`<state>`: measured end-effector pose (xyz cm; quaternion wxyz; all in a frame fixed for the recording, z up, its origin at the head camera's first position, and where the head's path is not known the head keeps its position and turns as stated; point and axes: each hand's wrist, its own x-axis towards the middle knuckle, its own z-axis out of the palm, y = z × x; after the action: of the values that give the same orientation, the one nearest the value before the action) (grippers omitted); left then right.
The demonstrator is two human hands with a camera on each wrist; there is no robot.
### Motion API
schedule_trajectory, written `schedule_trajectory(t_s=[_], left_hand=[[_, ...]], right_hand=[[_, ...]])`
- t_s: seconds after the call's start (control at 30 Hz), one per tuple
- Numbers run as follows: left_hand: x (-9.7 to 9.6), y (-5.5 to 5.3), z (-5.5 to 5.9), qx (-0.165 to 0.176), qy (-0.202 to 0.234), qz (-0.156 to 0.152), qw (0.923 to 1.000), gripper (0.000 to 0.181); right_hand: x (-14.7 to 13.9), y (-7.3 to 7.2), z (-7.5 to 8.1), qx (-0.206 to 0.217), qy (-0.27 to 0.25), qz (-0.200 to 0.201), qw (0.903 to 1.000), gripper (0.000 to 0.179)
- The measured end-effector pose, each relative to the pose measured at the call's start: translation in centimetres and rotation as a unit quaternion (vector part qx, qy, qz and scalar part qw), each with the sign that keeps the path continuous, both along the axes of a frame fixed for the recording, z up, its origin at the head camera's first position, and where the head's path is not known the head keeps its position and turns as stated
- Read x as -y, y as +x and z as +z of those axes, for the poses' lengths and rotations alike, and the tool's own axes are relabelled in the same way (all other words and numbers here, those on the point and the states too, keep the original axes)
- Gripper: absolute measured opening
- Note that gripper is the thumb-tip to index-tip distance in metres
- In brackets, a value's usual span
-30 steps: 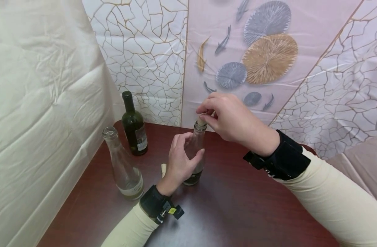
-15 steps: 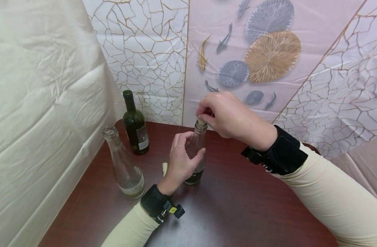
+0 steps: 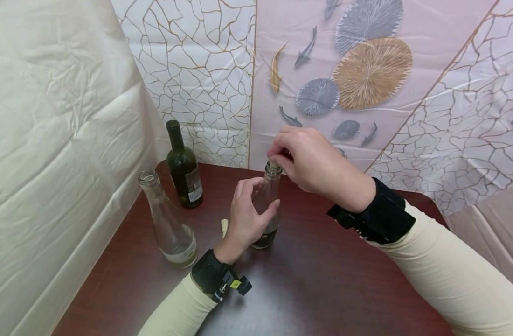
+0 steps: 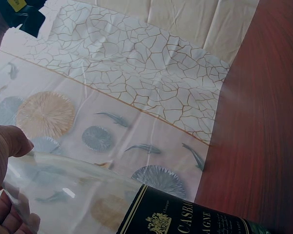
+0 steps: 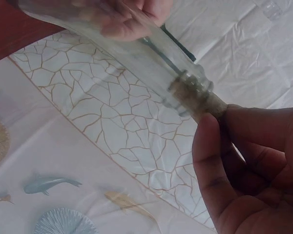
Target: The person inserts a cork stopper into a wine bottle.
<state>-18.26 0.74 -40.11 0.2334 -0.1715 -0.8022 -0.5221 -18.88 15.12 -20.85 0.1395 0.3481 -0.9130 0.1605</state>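
In the head view a clear glass bottle (image 3: 266, 200) with a dark label stands on the table. My left hand (image 3: 249, 212) curls round its upper body, fingers behind and thumb in front. At the bottle's mouth, my right hand (image 3: 308, 156) pinches a cork (image 5: 214, 108) between thumb and fingers. The right wrist view has part of that cork inside the glass neck and part outside. A second cork (image 3: 225, 227) shows just behind my left wrist, partly hidden. From the left wrist, the black label (image 4: 185, 217) is seen near the bottle's base.
Left of my left hand stands another clear bottle (image 3: 170, 228) with an uncovered mouth. A dark green bottle (image 3: 184, 172) is behind it, near the back edge of the red-brown table (image 3: 315, 280). Patterned cloth (image 3: 197, 84) hangs close behind the table.
My right hand has come slightly lower, and less of the cork shows above the bottle's rim than a second ago. My left hand keeps its place round the bottle.
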Motion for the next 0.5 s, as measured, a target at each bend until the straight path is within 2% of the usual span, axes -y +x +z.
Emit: schedule_trajectory(t_s=[0.2, 0.5], left_hand=[[-0.1, -0.1, 0.0, -0.001, -0.003, 0.002, 1.0, 0.052], [0.1, -0.3, -0.1, -0.006, 0.001, -0.001, 1.0, 0.052]], right_hand=[[-0.2, 0.3, -0.9, -0.015, -0.026, -0.018, 0.9994, 0.005], [-0.3, 0.2, -1.9, -0.057, -0.052, -0.002, 0.997, 0.003]])
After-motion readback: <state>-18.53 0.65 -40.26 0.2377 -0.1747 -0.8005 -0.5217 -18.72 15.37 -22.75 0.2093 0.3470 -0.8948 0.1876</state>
